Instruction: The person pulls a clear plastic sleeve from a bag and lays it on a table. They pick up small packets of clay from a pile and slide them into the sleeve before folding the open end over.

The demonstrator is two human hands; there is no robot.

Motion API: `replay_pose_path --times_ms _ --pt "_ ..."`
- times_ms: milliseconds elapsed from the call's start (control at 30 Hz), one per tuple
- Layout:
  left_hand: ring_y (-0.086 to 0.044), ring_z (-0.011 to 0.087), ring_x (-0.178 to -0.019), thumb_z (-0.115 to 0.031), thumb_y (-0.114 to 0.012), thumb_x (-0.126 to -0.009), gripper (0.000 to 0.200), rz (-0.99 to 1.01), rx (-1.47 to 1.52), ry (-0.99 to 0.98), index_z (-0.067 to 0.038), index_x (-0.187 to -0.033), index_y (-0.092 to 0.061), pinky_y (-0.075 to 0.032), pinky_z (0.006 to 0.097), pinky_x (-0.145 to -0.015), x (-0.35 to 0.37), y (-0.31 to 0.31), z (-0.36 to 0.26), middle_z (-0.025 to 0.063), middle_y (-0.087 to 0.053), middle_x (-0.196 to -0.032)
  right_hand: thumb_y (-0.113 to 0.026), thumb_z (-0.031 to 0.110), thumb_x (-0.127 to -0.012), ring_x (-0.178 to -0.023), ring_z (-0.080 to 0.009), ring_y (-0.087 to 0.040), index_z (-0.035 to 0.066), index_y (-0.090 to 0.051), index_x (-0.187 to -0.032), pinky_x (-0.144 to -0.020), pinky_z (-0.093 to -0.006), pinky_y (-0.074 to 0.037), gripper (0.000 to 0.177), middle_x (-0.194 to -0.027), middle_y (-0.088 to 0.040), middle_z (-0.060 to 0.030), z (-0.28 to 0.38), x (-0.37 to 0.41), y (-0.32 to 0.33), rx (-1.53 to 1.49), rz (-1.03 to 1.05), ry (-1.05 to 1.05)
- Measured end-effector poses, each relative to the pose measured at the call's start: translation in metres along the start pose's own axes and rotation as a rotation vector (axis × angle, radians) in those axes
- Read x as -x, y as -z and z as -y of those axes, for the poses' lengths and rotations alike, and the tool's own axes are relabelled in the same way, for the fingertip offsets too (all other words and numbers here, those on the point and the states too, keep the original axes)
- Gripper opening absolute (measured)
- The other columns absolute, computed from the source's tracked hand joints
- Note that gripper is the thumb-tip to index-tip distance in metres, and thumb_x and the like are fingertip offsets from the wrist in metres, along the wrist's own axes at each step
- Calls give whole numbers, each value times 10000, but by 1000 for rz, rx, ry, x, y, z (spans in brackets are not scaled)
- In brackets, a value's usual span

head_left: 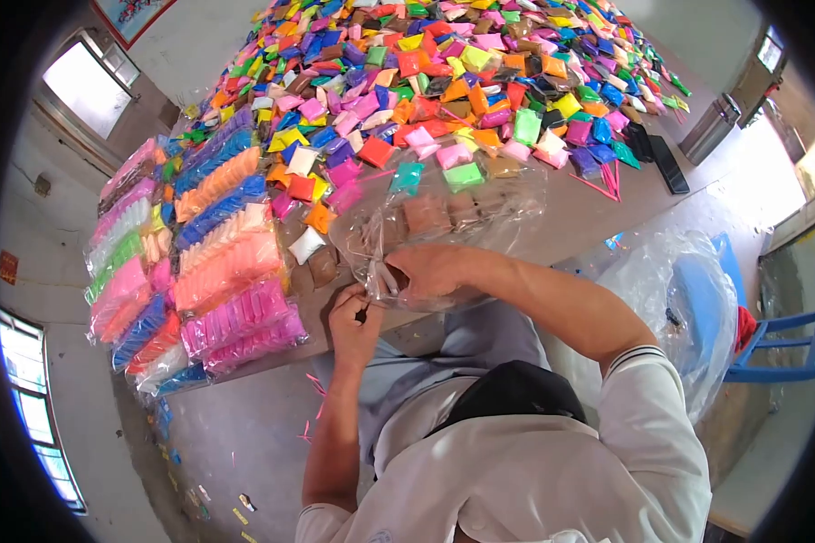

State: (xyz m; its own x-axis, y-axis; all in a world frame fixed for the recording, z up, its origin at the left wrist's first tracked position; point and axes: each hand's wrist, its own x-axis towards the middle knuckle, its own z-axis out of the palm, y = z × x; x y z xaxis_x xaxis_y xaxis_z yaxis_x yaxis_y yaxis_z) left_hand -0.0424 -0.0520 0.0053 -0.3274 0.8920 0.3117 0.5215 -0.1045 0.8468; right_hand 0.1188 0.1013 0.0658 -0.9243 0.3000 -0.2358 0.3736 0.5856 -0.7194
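Both hands at near edge of tabletop (607,217) — my right hand (435,271) clenched on neck of clear bag (507,213), my left hand (353,319) pinching small dark bit (362,315) just beside it. Bag rests on tabletop edge, few packets inside. Loose coloured packets (444,72) heaped beyond — wrapped bundles (217,271) stacked at left.

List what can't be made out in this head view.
Small dark item pinched in the left hand: too small to identify, head view.
Right hand fingertips: head view, buried in the folds of the clear bag it holds.
Packets inside the bag: head view, smeared by glare and creases.
Table far end: head view, cut by the top edge.
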Motion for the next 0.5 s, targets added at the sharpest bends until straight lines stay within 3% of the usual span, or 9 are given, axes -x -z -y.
replay_pose_path --times_ms 100,300,500 --pt "-637 204 -860 -39 -698 -807 123 10 -30 -17 66 -791 -637 -496 305 -760 1 0 4 150 -686 -987 -762 202 -736 -958 -406 -649 -15 -629 -1047 -813 -465 -506 401 -995 -674 -237 1 1 -6 165 -144 70" --pt "-653 211 -878 -30 -683 -812 106 3 -20 -18 69 -814 -646 -503 300 -786 2 1 4 159 -694 -1008 -757 178 -733 -872 -425 -659 -10 -620 -996 -754 -486 -517 352 -906 -673 -226 -9 -4 -24 95 -346 173" --pt "-660 226 -899 -4 -656 -806 83 -7 4 -53 75 -832 -647 -507 301 -806 0 -2 5 167 -695 -1019 -751 164 -743 -911 -425 -668 -14 -628 -997 -801 -485 -537 334 -927 -682 -252 -1 -2 -27 245 -380 69"
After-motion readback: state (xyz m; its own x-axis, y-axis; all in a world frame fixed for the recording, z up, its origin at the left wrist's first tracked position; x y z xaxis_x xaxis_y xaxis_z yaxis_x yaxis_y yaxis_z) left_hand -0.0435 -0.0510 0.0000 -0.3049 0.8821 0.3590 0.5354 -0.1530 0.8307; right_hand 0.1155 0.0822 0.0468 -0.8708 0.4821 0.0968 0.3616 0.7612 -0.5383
